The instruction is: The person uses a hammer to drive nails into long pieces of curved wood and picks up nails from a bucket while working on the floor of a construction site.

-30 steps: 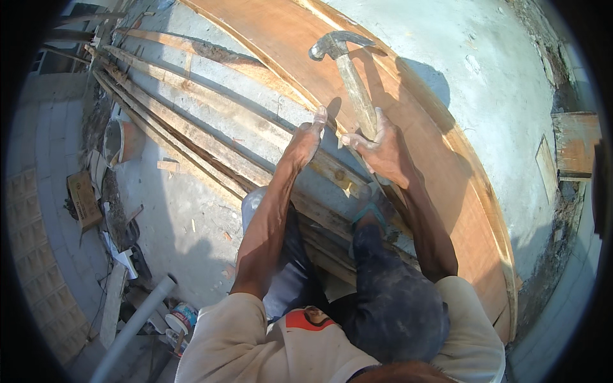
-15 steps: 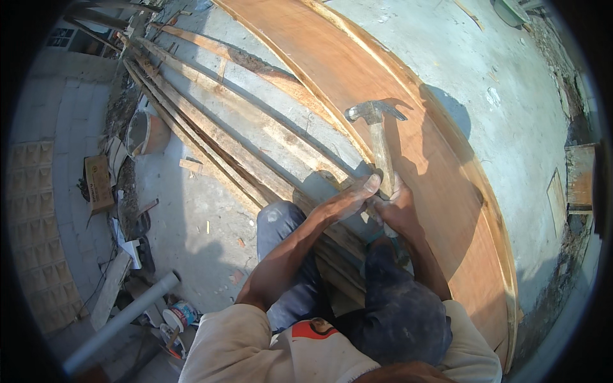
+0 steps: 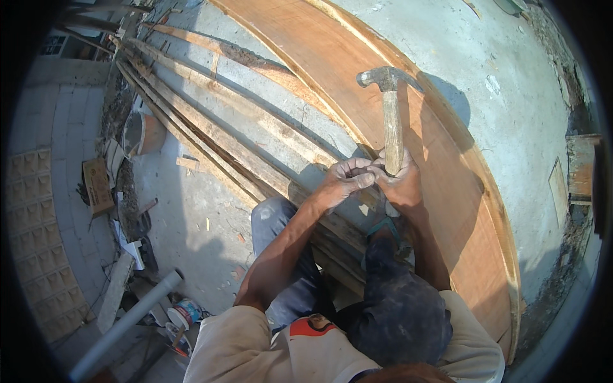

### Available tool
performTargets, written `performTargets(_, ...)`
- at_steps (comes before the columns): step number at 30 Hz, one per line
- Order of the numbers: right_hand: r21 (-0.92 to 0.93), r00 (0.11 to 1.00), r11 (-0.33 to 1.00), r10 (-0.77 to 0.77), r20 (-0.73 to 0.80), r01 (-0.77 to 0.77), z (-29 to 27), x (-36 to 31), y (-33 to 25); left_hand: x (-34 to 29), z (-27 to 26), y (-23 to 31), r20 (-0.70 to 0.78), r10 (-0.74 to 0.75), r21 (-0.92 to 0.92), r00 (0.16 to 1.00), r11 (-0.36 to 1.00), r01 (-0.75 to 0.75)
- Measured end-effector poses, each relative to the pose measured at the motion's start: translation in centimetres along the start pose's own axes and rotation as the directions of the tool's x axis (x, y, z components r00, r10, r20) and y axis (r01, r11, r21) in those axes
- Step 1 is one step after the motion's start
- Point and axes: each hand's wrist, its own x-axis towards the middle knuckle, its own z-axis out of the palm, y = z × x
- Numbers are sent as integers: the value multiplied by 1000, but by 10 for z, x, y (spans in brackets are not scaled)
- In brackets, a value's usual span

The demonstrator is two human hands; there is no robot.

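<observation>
My right hand point(image 3: 400, 182) is wrapped round the lower handle of a claw hammer point(image 3: 392, 118), which stands head up with its claw pointing right. Close against it, my left hand point(image 3: 345, 181) has thumb and fingers pinched together; whatever lies between them is too small to make out. Both hands are over the left edge of a long reddish-brown wooden panel point(image 3: 447, 210) with pale timber strips along its sides. The hammer's shadow falls on the panel.
Long rough timbers point(image 3: 236, 102) run from my legs toward the far left. A bucket point(image 3: 144, 133), a cardboard box point(image 3: 97, 186) and a grey pipe point(image 3: 128, 323) lie along the left side. Small wood scraps dot the concrete floor point(image 3: 211, 210).
The hammer has risen and turned more upright in my right hand. My left hand has shifted left, off the hammer handle, and its fingers are now pinched beside my right hand.
</observation>
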Motion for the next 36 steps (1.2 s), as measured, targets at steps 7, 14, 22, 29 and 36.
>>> performTargets(7, 405, 936, 870, 341, -85, -281, 2, 18, -12, 6, -4, 13, -119, -70, -289, 990, 957, 33)
performTargets(14, 421, 943, 876, 312, -119, -236, 9, 33, 7, 23, 4, 1, -129, -114, -630, 985, 776, 7)
performTargets(22, 295, 951, 922, 291, -103, -250, -14, 39, 30, 93, -41, 49, -415, 106, -62, 904, 988, -145)
performTargets(29, 154, 932, 920, 362, 23, -361, -26, 37, 27, 192, -197, 162, -372, 668, 826, 645, 555, -98)
performTargets(36, 94, 938, 934, 336, 88, -343, -25, 55, 39, 227, -224, 171, -367, 618, 852, 695, 523, -15)
